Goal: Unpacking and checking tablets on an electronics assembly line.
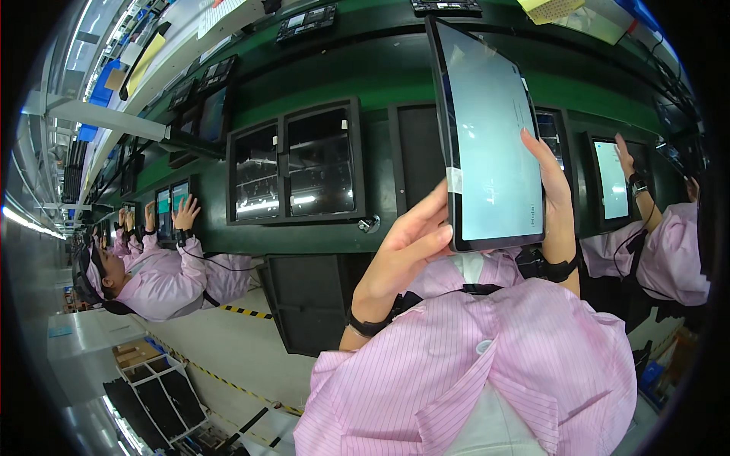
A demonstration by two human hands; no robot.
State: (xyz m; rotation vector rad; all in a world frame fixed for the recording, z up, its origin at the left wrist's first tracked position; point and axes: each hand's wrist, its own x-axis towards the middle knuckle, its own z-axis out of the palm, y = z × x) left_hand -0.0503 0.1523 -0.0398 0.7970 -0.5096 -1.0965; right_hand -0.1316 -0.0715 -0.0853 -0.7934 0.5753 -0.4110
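I hold up a tablet [498, 144] with a lit pale screen, tilted upright above the bench. My left hand [407, 247] grips its lower left edge, thumb at the front near a small white label. My right hand [553, 186] wraps the right edge, with one digit resting on the screen; the other fingers are partly hidden behind it. Behind the tablet lies a black tray [394, 163], partly covered. Its left compartment shows a black floor; part of a dark device [549, 133] shows on its right. Left of it, another black tray [360, 159] holds two dark-screened tablets [319, 163].
The green bench [372, 137] carries more devices [306, 24] along its far side. A metal knob [369, 223] sits at the near edge, above a black bin [304, 300]. Co-workers [163, 285] sit to my left; on the right, another person's hand [625, 158] touches a lit tablet [611, 178].
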